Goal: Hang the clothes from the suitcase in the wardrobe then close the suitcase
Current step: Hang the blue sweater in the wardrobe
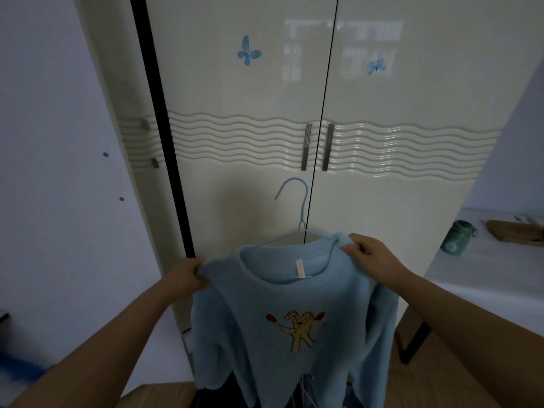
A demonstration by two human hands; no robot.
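I hold a light blue sweater with a rabbit picture on its chest in front of the wardrobe. A blue hanger sits inside its neck, hook pointing up. My left hand grips the sweater's left shoulder. My right hand pinches the right shoulder near the collar. The two wardrobe doors ahead are shut, with grey handles at the middle seam. A door at the far left stands ajar with a dark gap. A dark patch under the sweater at the bottom edge may be the suitcase.
A white table stands at the right, carrying a green jar and a wooden box. Its dark leg reaches the wooden floor. A pale wall fills the left side.
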